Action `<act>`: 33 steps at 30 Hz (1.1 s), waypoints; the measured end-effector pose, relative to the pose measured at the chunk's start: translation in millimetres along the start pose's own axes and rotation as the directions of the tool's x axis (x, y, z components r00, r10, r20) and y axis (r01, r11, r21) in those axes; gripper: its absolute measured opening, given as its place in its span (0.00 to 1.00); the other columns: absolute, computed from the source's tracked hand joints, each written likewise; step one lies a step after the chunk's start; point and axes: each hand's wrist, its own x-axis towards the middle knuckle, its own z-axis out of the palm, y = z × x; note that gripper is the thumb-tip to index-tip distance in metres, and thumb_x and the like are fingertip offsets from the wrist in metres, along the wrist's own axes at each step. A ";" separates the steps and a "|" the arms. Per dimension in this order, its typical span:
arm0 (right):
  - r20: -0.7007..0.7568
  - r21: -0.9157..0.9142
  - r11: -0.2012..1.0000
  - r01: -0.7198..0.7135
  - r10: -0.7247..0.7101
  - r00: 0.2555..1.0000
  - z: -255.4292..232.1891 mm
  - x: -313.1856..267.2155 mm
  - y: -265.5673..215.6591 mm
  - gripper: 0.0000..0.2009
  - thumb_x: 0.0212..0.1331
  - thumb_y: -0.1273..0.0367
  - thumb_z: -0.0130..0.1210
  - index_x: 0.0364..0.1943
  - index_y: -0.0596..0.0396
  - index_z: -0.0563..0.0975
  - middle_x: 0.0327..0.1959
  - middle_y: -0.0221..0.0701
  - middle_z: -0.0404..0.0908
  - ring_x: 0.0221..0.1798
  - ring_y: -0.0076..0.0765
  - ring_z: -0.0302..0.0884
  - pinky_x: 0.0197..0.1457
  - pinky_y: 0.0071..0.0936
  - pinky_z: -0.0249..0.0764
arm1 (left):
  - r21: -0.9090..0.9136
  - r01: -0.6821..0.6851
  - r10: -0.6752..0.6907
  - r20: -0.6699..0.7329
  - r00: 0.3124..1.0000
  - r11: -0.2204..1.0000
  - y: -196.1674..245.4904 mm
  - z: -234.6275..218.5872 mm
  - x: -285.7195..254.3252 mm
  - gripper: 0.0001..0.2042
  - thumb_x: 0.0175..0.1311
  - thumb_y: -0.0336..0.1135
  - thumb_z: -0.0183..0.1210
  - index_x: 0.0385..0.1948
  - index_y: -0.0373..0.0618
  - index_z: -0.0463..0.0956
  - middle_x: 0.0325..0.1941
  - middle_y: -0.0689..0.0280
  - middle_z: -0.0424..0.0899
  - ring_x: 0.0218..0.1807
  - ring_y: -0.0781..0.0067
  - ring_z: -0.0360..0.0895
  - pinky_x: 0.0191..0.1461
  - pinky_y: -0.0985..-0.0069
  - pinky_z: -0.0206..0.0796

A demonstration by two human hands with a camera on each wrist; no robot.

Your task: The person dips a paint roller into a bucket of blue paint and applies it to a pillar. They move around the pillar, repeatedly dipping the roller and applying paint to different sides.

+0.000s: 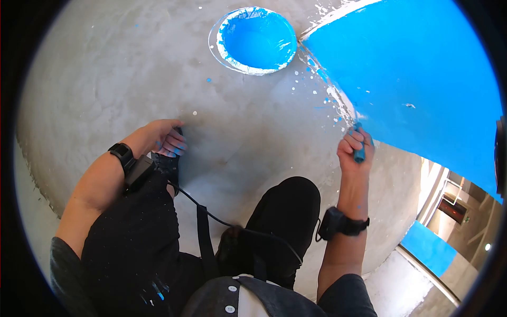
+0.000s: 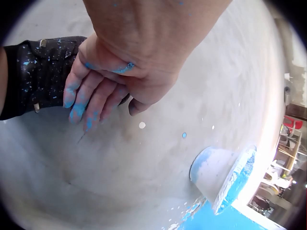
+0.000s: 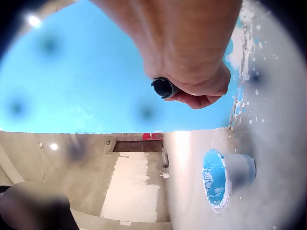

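Observation:
My right hand (image 1: 356, 150) is curled round a teal handle (image 1: 359, 154) at the lower edge of the blue painted wall (image 1: 412, 79); what the handle's far end touches is too small to tell. In the right wrist view the dark hollow end of the handle (image 3: 163, 87) sticks out of the fist (image 3: 192, 81). My left hand (image 1: 168, 138), blue paint on its fingers, hangs beside a black shoe (image 1: 168, 165). Its fingers are loosely bent in the left wrist view, near the paint-speckled shoe (image 2: 45, 72), with nothing plainly held.
A bucket (image 1: 257, 42) with blue paint inside and a white-streaked rim stands on the grey floor (image 1: 132, 68), near the wall's corner. White and blue drips dot the floor along the wall's base. A black cable (image 1: 211, 212) crosses in front of the knees. Beyond the wall lies another room area.

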 end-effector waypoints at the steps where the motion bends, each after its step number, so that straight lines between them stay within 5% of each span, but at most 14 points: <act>1: -0.036 -0.004 1.000 0.001 -0.002 0.999 -5.5 14.1 1.9 0.07 0.55 0.69 0.40 0.22 0.52 0.64 0.13 0.19 0.62 0.12 0.17 0.60 0.16 0.20 0.53 | 0.004 -0.004 0.004 -0.002 1.000 1.000 0.2 -0.7 0.0 0.26 0.57 0.54 0.43 0.40 0.36 0.70 0.37 0.52 0.78 0.39 0.55 0.76 0.44 0.63 0.64; 5: -0.067 0.056 0.998 -0.006 0.010 0.998 -12.9 30.2 9.0 0.07 0.55 0.70 0.42 0.20 0.52 0.64 0.14 0.20 0.64 0.12 0.18 0.60 0.16 0.19 0.53 | -0.015 -0.011 0.011 0.029 1.000 1.000 -2.8 -8.7 4.3 0.26 0.57 0.55 0.43 0.40 0.36 0.70 0.37 0.52 0.78 0.39 0.55 0.76 0.44 0.63 0.64; 10: 0.067 0.055 0.997 -0.051 0.047 0.997 -16.6 -32.2 -23.4 0.07 0.57 0.68 0.38 0.23 0.52 0.64 0.14 0.20 0.63 0.13 0.18 0.60 0.15 0.21 0.54 | 0.008 0.002 -0.002 0.041 0.999 1.000 -2.8 -3.2 4.7 0.26 0.57 0.55 0.43 0.39 0.36 0.70 0.37 0.52 0.78 0.39 0.55 0.76 0.43 0.63 0.65; 17: 0.012 0.105 0.991 -0.080 0.079 0.997 -42.4 23.9 -12.0 0.05 0.54 0.69 0.43 0.24 0.53 0.64 0.14 0.19 0.63 0.13 0.17 0.59 0.15 0.20 0.53 | -0.018 -0.009 0.009 0.021 1.000 1.000 -0.7 -7.1 2.8 0.25 0.57 0.54 0.43 0.38 0.36 0.70 0.36 0.52 0.78 0.38 0.56 0.76 0.42 0.63 0.65; 22: 0.069 0.070 0.995 -0.067 0.063 0.996 -36.4 -42.4 -40.1 0.07 0.57 0.68 0.38 0.24 0.54 0.64 0.14 0.21 0.64 0.11 0.18 0.59 0.14 0.21 0.54 | 0.012 0.002 -0.003 0.028 1.000 1.000 -3.5 0.9 2.1 0.25 0.57 0.54 0.43 0.39 0.36 0.70 0.36 0.53 0.78 0.38 0.56 0.76 0.42 0.63 0.65; 25: 0.105 0.081 0.988 -0.128 0.119 0.987 -50.6 -9.4 -38.3 0.08 0.56 0.68 0.39 0.23 0.53 0.64 0.14 0.20 0.64 0.11 0.18 0.60 0.14 0.21 0.54 | 0.011 0.018 -0.017 -0.019 1.000 1.000 2.6 1.2 0.1 0.25 0.57 0.54 0.43 0.39 0.36 0.70 0.36 0.53 0.78 0.38 0.56 0.76 0.42 0.63 0.65; 29: -0.023 0.062 0.995 -0.079 0.080 0.997 -67.9 19.5 -17.5 0.08 0.56 0.67 0.41 0.22 0.52 0.64 0.14 0.20 0.63 0.11 0.18 0.59 0.14 0.21 0.54 | -0.010 -0.002 0.002 0.001 1.000 1.000 1.2 -4.6 1.3 0.25 0.57 0.54 0.43 0.39 0.37 0.70 0.36 0.53 0.78 0.38 0.56 0.76 0.43 0.63 0.65; 33: 0.062 -0.053 0.998 -0.025 0.029 0.998 -67.0 -34.0 -36.6 0.07 0.57 0.68 0.39 0.26 0.56 0.65 0.14 0.19 0.64 0.12 0.16 0.61 0.14 0.18 0.54 | -0.002 0.010 -0.010 0.006 1.000 1.000 1.0 0.1 1.2 0.25 0.57 0.54 0.43 0.39 0.37 0.70 0.35 0.53 0.78 0.37 0.56 0.76 0.41 0.64 0.65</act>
